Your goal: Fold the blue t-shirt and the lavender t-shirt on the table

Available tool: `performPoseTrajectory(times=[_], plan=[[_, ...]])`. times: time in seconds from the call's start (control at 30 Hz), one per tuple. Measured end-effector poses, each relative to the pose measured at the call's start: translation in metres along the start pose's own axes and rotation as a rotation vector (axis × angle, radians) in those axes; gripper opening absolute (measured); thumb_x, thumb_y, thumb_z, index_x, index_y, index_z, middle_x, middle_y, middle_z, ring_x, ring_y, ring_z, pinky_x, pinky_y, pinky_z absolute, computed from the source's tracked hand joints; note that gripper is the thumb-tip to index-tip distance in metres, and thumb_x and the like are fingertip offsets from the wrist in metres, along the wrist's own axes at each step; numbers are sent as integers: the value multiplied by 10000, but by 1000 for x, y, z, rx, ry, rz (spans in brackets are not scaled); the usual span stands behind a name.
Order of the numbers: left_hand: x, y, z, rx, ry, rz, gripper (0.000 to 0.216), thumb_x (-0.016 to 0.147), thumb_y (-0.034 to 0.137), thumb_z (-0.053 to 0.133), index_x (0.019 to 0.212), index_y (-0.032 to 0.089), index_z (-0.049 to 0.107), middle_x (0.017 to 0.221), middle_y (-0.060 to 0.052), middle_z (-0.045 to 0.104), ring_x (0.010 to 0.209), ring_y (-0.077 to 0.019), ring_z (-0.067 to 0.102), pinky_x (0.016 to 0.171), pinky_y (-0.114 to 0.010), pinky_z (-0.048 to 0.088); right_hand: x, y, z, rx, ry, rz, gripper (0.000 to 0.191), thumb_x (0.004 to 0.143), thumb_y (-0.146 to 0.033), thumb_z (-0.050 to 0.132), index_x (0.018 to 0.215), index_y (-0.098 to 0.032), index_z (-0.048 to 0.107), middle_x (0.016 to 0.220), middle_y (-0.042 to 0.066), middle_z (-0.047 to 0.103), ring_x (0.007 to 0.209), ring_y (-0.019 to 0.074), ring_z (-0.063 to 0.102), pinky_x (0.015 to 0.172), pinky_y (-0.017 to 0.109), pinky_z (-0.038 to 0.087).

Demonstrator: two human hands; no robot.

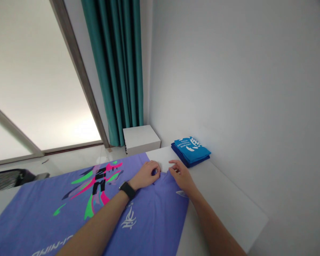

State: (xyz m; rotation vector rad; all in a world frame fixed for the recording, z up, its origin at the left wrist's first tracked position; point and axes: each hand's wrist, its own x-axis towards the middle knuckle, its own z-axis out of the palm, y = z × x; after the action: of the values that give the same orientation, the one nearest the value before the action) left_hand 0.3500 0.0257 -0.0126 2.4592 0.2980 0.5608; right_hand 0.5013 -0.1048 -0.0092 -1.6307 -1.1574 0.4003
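A purple T-shirt [154,209] with a pink, green and black print lies spread flat over a white table. My left hand [148,173], a dark watch on its wrist, is closed with its fingers curled on the shirt's far edge. Just to the right, my right hand [181,175] pinches the same edge near the shirt's right corner, one finger held out above the pinch. The fabric bunches up slightly between both hands. The exact grip of the left fingertips is partly hidden.
Folded blue shirts [192,149] sit stacked at the table's back right, against the wall. A white box [141,138] stands beyond the far edge, before a green curtain [120,71]. At left is a dark chair-like object [10,179]. White tabletop [224,202] shows on the right.
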Motion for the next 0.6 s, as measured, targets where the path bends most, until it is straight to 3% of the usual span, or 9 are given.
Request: performPoseTrajectory(times=[0.13, 0.23, 0.4, 0.6], plan=[[-1, 1, -1, -22, 12, -9, 90, 809, 158, 501, 748, 191, 559, 798, -13, 632, 808, -175, 571, 795, -303, 397, -1, 2, 2, 40, 30, -2, 327, 788, -295, 517, 1075, -183, 625, 671, -43, 504, 550, 121, 469, 525, 239, 383], [-1, 2, -2, -35, 13, -16, 98, 807, 158, 504, 726, 193, 550, 779, -8, 630, 798, -171, 573, 798, -300, 399, -2, 7, 0, 46, 26, 34, 368, 770, -251, 474, 1093, -183, 636, 803, 2, 583, 553, 118, 495, 511, 243, 393], [-1, 4, -3, -53, 24, -34, 100, 800, 151, 515, 716, 192, 548, 771, -5, 629, 792, -166, 580, 820, -299, 404, 0, 14, -3, -106, 7, 48, 379, 701, -156, 415, 925, -193, 718, 821, 34, 687, 674, 163, 583, 652, 284, 453], [-1, 7, -4, -41, 10, -33, 89, 815, 164, 521, 743, 190, 566, 766, -8, 628, 778, -168, 574, 811, -301, 408, 2, 18, 4, -179, 0, 40, 282, 815, -263, 464, 928, -191, 711, 833, 50, 714, 662, 181, 601, 669, 315, 462]])
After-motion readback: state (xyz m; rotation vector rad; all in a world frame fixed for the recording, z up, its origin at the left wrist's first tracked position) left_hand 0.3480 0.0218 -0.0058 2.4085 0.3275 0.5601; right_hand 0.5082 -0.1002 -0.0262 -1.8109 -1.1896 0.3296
